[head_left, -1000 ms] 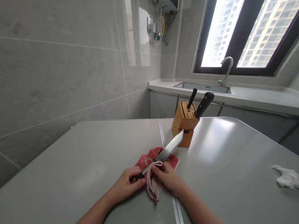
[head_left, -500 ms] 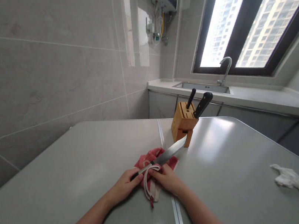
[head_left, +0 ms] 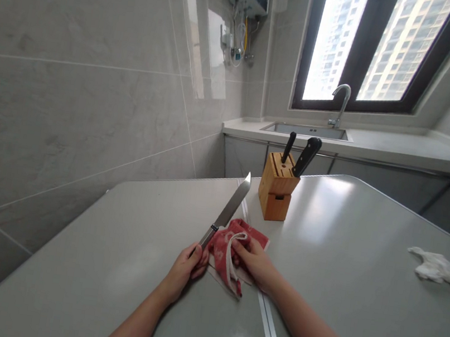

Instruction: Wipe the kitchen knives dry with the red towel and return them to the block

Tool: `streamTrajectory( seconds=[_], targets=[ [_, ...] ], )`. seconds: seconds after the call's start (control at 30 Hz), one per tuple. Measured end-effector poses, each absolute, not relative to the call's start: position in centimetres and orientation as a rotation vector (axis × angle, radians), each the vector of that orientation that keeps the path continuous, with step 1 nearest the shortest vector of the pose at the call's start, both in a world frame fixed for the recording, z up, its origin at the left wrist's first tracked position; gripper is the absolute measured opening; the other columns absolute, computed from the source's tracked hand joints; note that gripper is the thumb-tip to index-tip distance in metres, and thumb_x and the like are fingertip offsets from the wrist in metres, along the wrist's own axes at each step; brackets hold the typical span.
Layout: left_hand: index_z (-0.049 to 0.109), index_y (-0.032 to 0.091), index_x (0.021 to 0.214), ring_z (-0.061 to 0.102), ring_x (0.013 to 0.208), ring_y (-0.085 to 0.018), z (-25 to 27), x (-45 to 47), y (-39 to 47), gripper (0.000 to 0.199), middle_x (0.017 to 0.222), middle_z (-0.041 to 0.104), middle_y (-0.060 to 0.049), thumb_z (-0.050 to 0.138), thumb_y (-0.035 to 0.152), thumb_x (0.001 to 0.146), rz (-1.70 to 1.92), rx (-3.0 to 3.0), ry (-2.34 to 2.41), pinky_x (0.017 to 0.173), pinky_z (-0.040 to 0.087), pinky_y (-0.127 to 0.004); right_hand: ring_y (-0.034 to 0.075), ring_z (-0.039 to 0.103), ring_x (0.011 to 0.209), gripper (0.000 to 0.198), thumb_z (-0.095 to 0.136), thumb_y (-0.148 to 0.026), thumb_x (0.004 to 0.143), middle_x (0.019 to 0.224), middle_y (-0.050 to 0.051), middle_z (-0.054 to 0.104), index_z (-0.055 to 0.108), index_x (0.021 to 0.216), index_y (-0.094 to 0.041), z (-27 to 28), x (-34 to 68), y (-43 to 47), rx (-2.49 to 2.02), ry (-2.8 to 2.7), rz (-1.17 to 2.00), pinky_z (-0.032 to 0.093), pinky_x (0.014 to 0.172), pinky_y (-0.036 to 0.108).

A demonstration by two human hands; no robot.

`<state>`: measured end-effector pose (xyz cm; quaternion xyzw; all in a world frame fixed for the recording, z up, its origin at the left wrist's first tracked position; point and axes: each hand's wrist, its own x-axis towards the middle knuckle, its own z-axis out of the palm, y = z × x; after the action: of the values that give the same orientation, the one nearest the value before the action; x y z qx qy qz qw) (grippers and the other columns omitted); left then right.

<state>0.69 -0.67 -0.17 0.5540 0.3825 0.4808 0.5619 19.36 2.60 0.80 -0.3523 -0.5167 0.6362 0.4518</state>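
Observation:
My left hand (head_left: 186, 267) is closed round the dark handle of a kitchen knife (head_left: 233, 206), whose blade slants up and away with its tip beside the knife block. My right hand (head_left: 256, 260) grips a bunched red cloth (head_left: 225, 249) with a white edge, just right of the knife handle. The cloth hangs in folds over the tabletop and hides some of my right fingers. Beyond my hands stands a wooden knife block (head_left: 278, 190). Two black-handled knives stick out of it, a slim one (head_left: 289, 146) and a thicker one (head_left: 307, 156).
The grey table (head_left: 147, 236) has a metal seam strip (head_left: 271, 333) running through it. A crumpled white cloth (head_left: 440, 268) lies at the right. Behind are a counter (head_left: 402, 143) with a sink (head_left: 309, 131) and faucet (head_left: 342, 104). A tiled wall (head_left: 91, 103) rises on the left.
The knife has swung left and more upright, its blade off the red cloth. My left hand has shifted slightly left and up; the cloth stays in my right hand.

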Motion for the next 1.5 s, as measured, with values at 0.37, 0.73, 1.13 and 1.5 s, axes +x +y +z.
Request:
streamTrajectory(
  seconds=[0.37, 0.73, 1.13, 1.5],
  targets=[
    [0.054, 0.013, 0.079, 0.032, 0.054, -0.009, 0.7, 0.9, -1.1, 0.04, 0.06, 0.038, 0.004, 0.043, 0.05, 0.086, 0.923, 1.644, 1.086, 0.049, 0.027, -0.02, 0.007, 0.043, 0.048, 0.032, 0.068, -0.045, 0.071, 0.058, -0.004, 0.051, 0.054, 0.077, -0.016, -0.1, 19.8, 3.5, -0.743, -1.072, 1.617, 0.036, 0.047, 0.019],
    [0.053, 0.013, 0.065, 0.041, 0.063, -0.013, 0.8, 0.8, -0.9, 0.038, 0.063, 0.046, 0.0, 0.046, 0.045, 0.085, 0.865, 1.931, 1.128, 0.061, 0.034, -0.023, 0.007, 0.046, 0.048, 0.031, 0.071, -0.042, 0.068, 0.059, -0.002, 0.056, 0.058, 0.075, -0.015, 0.6, 19.9, 3.1, -0.796, -1.129, 1.627, 0.035, 0.046, 0.019],
    [0.057, 0.012, 0.071, 0.046, 0.069, -0.015, 1.2, 1.1, -1.1, 0.033, 0.069, 0.052, -0.001, 0.046, 0.039, 0.087, 0.879, 1.91, 1.12, 0.067, 0.037, -0.023, 0.011, 0.056, 0.06, 0.03, 0.074, -0.037, 0.065, 0.07, -0.001, 0.062, 0.058, 0.081, -0.016, 1.3, 19.9, 2.5, -0.771, -1.134, 1.644, 0.044, 0.056, 0.021],
    [0.065, 0.012, 0.076, 0.045, 0.066, -0.015, 1.5, 1.0, -1.2, 0.042, 0.068, 0.055, -0.001, 0.047, 0.049, 0.084, 0.934, 1.778, 1.173, 0.062, 0.036, -0.022, 0.013, 0.059, 0.062, 0.03, 0.072, -0.037, 0.067, 0.075, 0.002, 0.064, 0.06, 0.085, -0.016, 0.5, 19.9, 3.0, -0.798, -1.123, 1.647, 0.047, 0.056, 0.022]
  ],
)
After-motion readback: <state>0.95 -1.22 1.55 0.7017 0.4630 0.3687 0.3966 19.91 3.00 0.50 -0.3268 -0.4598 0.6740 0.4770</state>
